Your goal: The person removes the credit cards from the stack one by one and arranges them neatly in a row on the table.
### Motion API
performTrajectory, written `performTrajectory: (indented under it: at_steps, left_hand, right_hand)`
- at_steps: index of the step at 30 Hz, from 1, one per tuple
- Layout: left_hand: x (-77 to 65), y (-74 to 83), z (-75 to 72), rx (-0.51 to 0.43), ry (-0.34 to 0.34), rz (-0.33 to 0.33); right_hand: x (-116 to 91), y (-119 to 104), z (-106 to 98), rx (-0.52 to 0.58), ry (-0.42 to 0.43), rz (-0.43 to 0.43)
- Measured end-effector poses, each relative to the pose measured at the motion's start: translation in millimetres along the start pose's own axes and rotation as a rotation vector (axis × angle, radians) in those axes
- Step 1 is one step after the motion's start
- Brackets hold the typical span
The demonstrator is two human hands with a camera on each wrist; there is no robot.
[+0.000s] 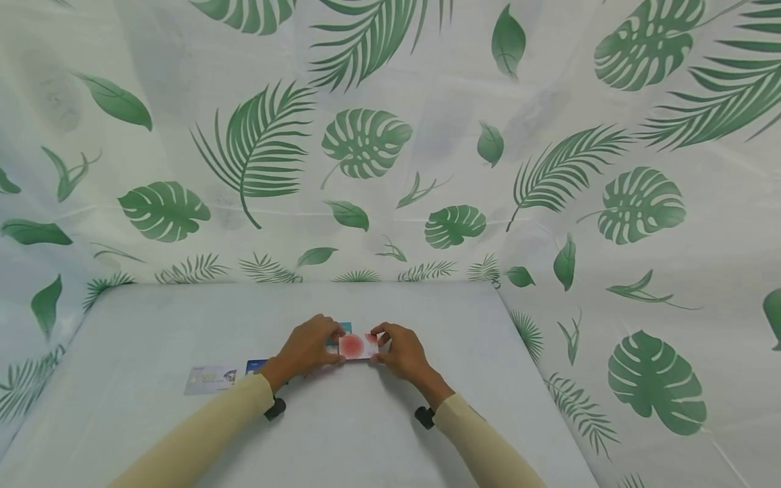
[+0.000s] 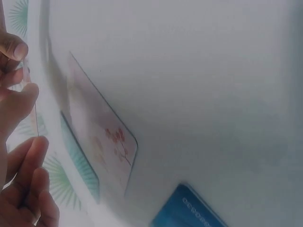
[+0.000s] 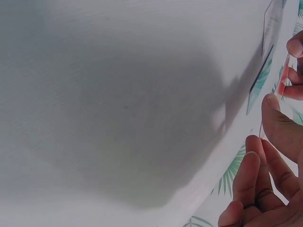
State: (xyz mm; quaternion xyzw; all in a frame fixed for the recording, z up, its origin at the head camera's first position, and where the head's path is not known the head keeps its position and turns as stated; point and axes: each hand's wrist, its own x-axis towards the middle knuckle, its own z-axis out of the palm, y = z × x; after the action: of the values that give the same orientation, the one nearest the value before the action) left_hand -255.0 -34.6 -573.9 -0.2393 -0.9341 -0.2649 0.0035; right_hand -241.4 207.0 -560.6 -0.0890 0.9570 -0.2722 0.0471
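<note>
Both hands hold a small white card (image 1: 352, 346) with a red-pink round patch, raised above the table. My left hand (image 1: 312, 346) pinches its left edge between thumb and fingers; my right hand (image 1: 403, 351) pinches the right edge the same way. In the left wrist view the card appears almost edge-on. Behind the hands lies a teal card (image 1: 346, 327), partly covered. A pale pink card (image 2: 102, 127) printed with a reddish flowering twig lies on the table below the left hand, largely hidden from the head view.
Left of the left forearm, a blue card (image 1: 255, 366) and a pale grey card (image 1: 207, 381) lie on the white table (image 1: 366, 440). Leaf-patterned sheeting (image 1: 415, 169) rises behind and beside the table. Each wrist wears a small black device (image 1: 425, 417).
</note>
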Motion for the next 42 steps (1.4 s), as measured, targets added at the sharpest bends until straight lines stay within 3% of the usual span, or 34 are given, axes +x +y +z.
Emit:
performTrajectory:
  at_steps: [13,27,42]
  left_hand:
    - [-4.1,9.1,6.9,-0.012,0.042,0.067]
    - [-4.5,14.2,17.9,-0.043,0.007,0.042]
    - [-6.2,19.4,28.3,0.005,0.004,0.061]
  right_hand:
    - [-11,9,-4,-0.002,-0.001,-0.013]
    - [-19,16,-2,0.016,-0.010,0.007]
    - [-25,21,2,0.004,-0.009,0.011]
